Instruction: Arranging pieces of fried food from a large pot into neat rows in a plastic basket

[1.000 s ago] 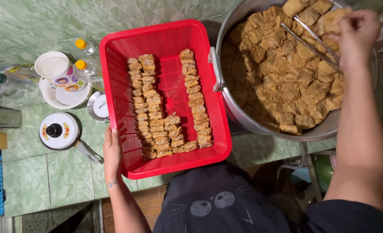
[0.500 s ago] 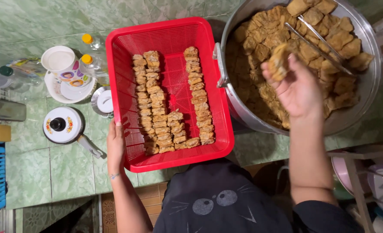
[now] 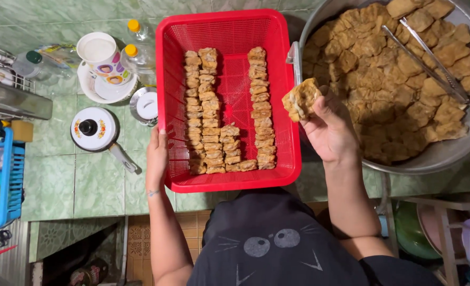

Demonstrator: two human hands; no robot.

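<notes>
My right hand (image 3: pixel 327 130) holds a piece of fried tofu (image 3: pixel 301 98) over the right rim of a red plastic basket (image 3: pixel 229 32). Rows of tofu pieces (image 3: pixel 205 114) stand lined up inside the basket. The fingers of my left hand (image 3: pixel 157 159) rest on the basket's left rim. To the right, a large metal bowl (image 3: pixel 441 156) is heaped with fried tofu (image 3: pixel 383 79), and metal tongs (image 3: pixel 425 58) lie across the heap.
On the green tiled counter (image 3: pixel 60 180) left of the basket stand a small lidded pot (image 3: pixel 93 128), a white cup on a plate (image 3: pixel 101 55), two bottles with yellow caps (image 3: pixel 131 50) and a round lid (image 3: pixel 146 106). A blue rack (image 3: pixel 4 180) is at the far left.
My right hand came off the tofu heap with one piece and moved left to the basket's right rim. The left hand stayed on the basket's edge.
</notes>
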